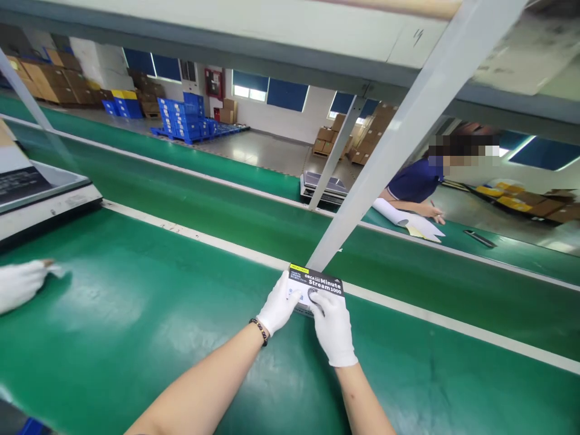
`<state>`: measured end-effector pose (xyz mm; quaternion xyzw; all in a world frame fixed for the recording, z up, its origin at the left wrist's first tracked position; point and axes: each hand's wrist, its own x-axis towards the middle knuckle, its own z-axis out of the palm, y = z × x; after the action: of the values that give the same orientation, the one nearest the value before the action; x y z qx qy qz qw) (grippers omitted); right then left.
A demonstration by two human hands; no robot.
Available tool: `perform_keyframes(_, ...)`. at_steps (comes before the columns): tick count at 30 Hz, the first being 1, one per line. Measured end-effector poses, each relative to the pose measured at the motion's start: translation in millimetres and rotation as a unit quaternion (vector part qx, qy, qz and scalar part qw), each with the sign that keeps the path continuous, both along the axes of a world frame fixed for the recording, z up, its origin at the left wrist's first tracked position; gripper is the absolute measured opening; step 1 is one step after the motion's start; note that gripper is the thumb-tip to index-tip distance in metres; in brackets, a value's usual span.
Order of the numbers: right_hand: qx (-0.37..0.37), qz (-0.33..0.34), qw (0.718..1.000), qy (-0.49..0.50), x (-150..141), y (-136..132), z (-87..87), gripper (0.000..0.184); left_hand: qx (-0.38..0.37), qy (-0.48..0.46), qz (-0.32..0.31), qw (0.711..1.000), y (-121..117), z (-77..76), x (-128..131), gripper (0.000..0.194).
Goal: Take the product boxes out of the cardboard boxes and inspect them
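Note:
Both my hands, in white gloves, hold a small printed product box above the green work surface. Its top is black and white, with a yellow strip and the words "Minute Stream 1000". My left hand grips the box's left side, thumb over the printed face. On the right side, my right hand wraps the near corner, with its fingers across the face. The underside of the box is hidden. A dark bead bracelet circles my left wrist.
A co-worker's gloved hand is at the left edge near a scale. A slanted white post rises just behind the box. Across the belt, another person leans over papers. An overhead shelf spans the top.

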<state>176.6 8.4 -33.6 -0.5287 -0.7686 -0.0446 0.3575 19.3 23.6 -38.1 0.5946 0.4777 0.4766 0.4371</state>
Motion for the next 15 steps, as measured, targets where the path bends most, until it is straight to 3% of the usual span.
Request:
perform_keyframes(3,0.016,-0.006,0.997,-0.075,-13.5,-11.4,4.0,0.028,-0.011,0.008,-0.045,0.999,-5.6,2.3,1.9,0.055)
perform_keyframes(7,0.059,-0.098,0.979,-0.17,-10.6,-26.4,-1.3,0.022,-0.033,-0.034,-0.188,0.981,-12.7,0.8,4.2,0.055)
perform_keyframes(11,0.059,-0.132,0.968,-0.203,59.3,-39.8,-1.1,0.022,-0.055,-0.008,-0.197,0.979,-12.0,-8.4,2.8,0.062)
perform_keyframes(13,0.053,-0.225,0.954,-0.189,104.7,-48.2,0.0,0.023,-0.048,0.036,-0.166,0.984,-9.3,-14.3,2.6,0.06)
perform_keyframes(15,0.078,-0.337,0.923,-0.169,136.5,-54.8,-2.7,0.029,-0.011,0.062,-0.133,0.989,-6.8,-17.5,4.0,0.055)
